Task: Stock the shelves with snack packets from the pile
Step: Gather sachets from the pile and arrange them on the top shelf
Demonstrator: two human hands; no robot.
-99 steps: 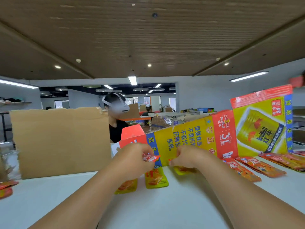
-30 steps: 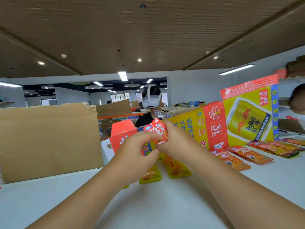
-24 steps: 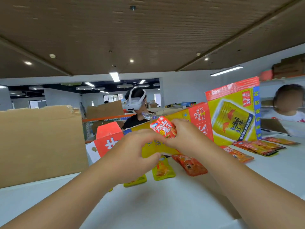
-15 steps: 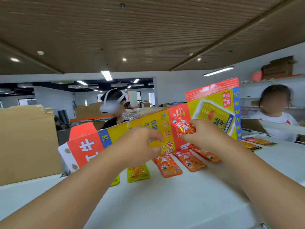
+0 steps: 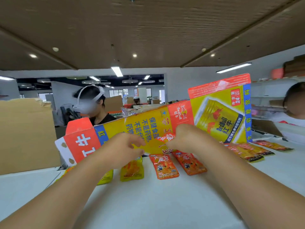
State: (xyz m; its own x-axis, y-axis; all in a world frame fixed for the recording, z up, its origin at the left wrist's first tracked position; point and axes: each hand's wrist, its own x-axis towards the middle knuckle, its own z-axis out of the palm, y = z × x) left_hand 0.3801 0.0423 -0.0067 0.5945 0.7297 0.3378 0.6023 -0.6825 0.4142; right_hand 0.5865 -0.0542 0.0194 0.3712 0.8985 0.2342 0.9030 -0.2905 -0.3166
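My right hand (image 5: 186, 138) pinches a red snack packet (image 5: 167, 138) just above the white shelf surface (image 5: 148, 204). It holds the packet in front of a flattened yellow and red carton (image 5: 142, 123) that stands on edge. My left hand (image 5: 122, 149) hovers beside it with loosely bent fingers and holds nothing. Below my hands lie two red packets (image 5: 164, 166) (image 5: 189, 162) and two yellow packets (image 5: 132, 170) (image 5: 105, 176) in a row. My left arm partly hides the yellow ones.
More orange and yellow packets (image 5: 247, 152) lie in a row along the carton at the right. A brown cardboard sheet (image 5: 24, 134) stands at the left. A person in a headset (image 5: 92, 104) is behind the carton, and another person (image 5: 295, 106) stands at the far right.
My right hand has brought the red packet down from chest height toward the row on the shelf. My left hand has let go of it. More red packets lie below.
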